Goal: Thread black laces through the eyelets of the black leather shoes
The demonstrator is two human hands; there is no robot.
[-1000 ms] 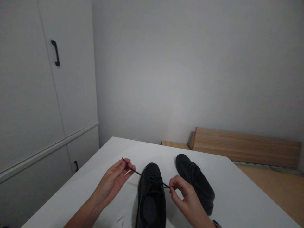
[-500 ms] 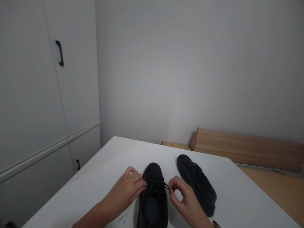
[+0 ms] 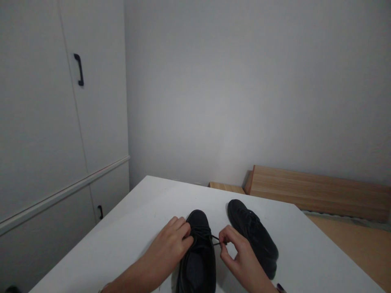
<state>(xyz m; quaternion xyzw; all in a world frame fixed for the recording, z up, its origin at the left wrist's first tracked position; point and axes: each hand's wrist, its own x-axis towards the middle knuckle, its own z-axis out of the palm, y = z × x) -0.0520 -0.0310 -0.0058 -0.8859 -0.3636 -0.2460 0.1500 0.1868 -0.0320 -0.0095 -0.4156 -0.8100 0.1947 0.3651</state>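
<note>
A black lace-up shoe (image 3: 198, 260) lies sole down on the white table (image 3: 122, 228), toe pointing away from me. On its right side, my right hand (image 3: 236, 248) pinches a black shoelace (image 3: 216, 241) between thumb and forefinger, drawn out from the shoe. My left hand (image 3: 175, 244) is closed against the left edge of the lacing; what its fingertips grip, if anything, is hidden. The second black shoe (image 3: 253, 236) rests just beyond my right hand, its laces in place and nothing touching it.
To the left stands a white cabinet (image 3: 100, 122) with dark handles. Behind the table are a pale wall (image 3: 229, 81) and a wooden headboard (image 3: 305, 189). A tan surface (image 3: 351, 240) lies past the table's right edge.
My left hand has shifted slightly up and right, its fingers curling in at the lacing. My right hand, still pinching the lace, has moved a little to the right.
</note>
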